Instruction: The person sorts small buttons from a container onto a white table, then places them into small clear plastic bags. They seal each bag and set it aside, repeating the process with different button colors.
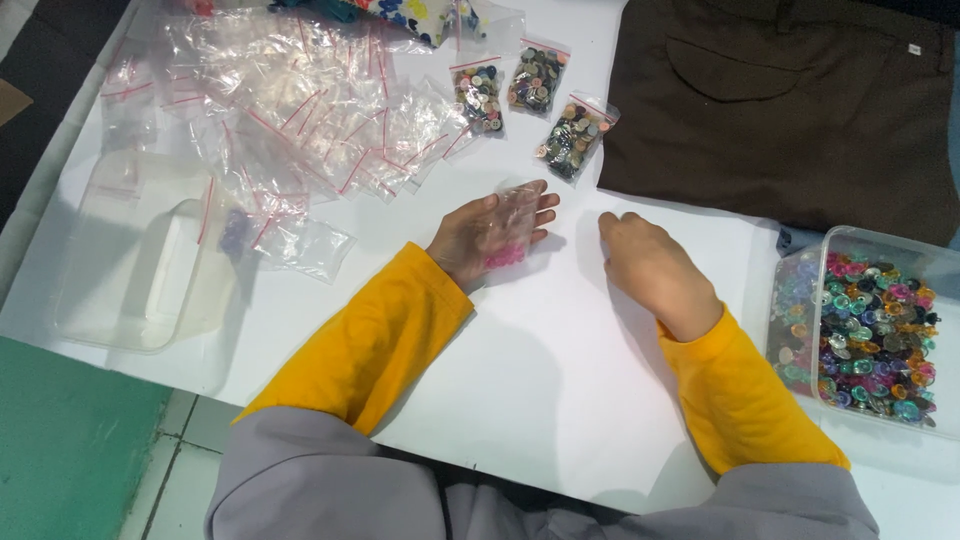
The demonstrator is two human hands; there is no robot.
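L hand (488,238) holds small bag (512,228) w/ pink buttons; R hand (648,262) on table (540,380).

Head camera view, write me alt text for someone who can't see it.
A person in yellow sleeves holds a small clear zip bag of pink buttons in the left hand, while the right hand rests curled on the white table. Three filled button bags and a heap of empty zip bags lie beyond; a clear tub of mixed buttons sits at right.

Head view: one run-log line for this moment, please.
left hand: holds small clear bag of pink buttons | right hand: empty, on white table
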